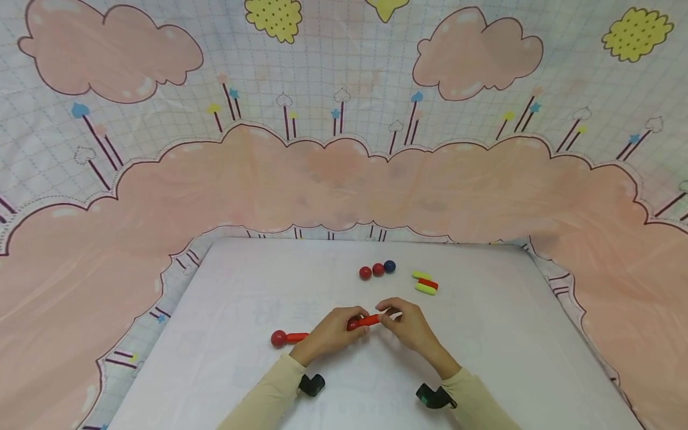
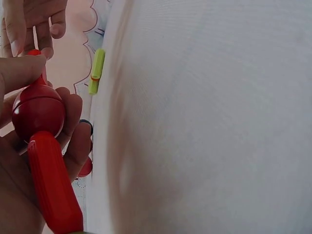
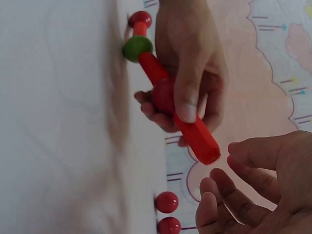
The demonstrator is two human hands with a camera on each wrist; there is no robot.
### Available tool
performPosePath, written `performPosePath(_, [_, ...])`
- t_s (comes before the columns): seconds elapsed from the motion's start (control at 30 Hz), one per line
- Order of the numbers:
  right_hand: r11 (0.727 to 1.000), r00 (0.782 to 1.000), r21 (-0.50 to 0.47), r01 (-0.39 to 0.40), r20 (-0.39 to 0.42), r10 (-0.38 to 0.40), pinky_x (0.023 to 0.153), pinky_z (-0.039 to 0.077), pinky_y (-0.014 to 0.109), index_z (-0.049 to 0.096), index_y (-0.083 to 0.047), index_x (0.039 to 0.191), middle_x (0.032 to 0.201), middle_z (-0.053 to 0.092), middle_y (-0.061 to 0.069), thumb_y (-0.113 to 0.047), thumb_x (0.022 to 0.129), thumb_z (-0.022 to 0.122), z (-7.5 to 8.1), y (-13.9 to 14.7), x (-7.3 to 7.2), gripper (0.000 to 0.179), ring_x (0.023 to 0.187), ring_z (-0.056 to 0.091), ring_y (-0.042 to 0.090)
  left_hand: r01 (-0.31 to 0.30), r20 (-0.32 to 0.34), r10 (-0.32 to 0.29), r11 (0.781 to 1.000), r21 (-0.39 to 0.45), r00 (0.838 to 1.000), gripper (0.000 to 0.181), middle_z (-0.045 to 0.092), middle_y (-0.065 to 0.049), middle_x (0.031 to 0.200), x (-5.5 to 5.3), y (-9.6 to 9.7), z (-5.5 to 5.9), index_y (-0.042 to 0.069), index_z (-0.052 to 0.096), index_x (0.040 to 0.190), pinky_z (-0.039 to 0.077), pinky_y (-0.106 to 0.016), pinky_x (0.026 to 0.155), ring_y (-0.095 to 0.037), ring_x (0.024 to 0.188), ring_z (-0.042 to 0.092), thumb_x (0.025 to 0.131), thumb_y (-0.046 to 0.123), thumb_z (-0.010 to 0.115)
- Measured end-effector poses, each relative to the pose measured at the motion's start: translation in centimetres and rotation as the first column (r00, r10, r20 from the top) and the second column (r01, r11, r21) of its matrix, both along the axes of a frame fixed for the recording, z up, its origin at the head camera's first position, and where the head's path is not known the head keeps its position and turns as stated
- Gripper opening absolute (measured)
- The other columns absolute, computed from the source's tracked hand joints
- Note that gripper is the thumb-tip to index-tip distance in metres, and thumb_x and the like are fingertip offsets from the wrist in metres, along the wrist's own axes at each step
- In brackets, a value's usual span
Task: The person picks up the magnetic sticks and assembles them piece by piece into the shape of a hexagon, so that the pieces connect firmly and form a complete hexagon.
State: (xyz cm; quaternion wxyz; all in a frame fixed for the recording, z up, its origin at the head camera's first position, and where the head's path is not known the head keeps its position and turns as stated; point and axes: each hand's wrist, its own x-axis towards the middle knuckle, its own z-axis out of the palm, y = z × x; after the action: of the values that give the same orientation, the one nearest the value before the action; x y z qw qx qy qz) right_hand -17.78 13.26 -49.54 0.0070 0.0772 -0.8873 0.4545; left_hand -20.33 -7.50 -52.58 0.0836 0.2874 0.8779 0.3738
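Note:
A chain of red sticks and balls runs through my left hand (image 1: 334, 329). The left fingers hold it around a red ball (image 3: 163, 95), and the thumb presses on the red stick (image 3: 199, 140) that juts out past it. Back along the chain come another red stick (image 2: 54, 183), a green ball (image 3: 138, 48) and an end red ball (image 1: 278, 338); the left hand and wrist hide the green ball in the head view. My right hand (image 1: 409, 325) is at the free tip of the jutting stick, its fingers spread and slightly bent, with a small gap showing in the right wrist view.
Beyond the hands, two red balls (image 1: 365, 273) and a dark blue ball (image 1: 389, 266) lie in a row on the white table (image 1: 226, 298). To their right are two yellow-green sticks (image 1: 426, 289) with a red stick (image 1: 428, 283) between them. A patterned cloth hangs behind.

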Motion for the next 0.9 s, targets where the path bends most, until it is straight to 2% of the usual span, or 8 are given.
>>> performPosePath(0.33, [0.999,0.999,0.018,0.033,-0.024,-0.032,0.085,0.054,0.035,0.069,-0.01,0.11,0.11,0.071,0.009,-0.011,0.089,0.071,0.9,1.9,-2.2,0.021,0.097,0.064,0.019,-0.026,0.014,0.027,0.999,-0.036,1.0,0.026,0.062,0.011,0.087,-0.1,-0.1,-0.1,0.024,0.065,0.117,0.044,-0.021,0.068,-0.007,0.076,0.052,0.092,0.03,0.069])
performPosePath(0.67, [0.998,0.996,0.016,0.063,-0.058,-0.062,0.088,0.055,0.044,0.067,-0.005,0.116,0.115,0.069,0.013,-0.013,0.09,0.069,1.2,3.6,-6.9,0.027,0.106,0.066,0.03,-0.048,0.048,0.051,0.998,-0.046,0.998,0.029,0.063,0.011,0.092,0.0,-0.1,0.2,0.026,0.065,0.119,0.045,-0.023,0.072,-0.009,0.082,0.053,0.092,0.035,0.068])
performPosePath(0.9, [0.993,0.995,0.061,0.103,-0.006,-0.102,0.085,0.054,0.044,0.066,-0.007,0.12,0.128,0.061,0.016,-0.016,0.091,0.069,0.4,3.7,-9.4,0.031,0.113,0.062,0.033,-0.042,0.064,0.045,0.998,-0.048,0.997,0.029,0.064,0.011,0.094,-0.1,-0.1,0.0,0.027,0.064,0.12,0.045,-0.024,0.074,-0.009,0.083,0.053,0.092,0.035,0.068])
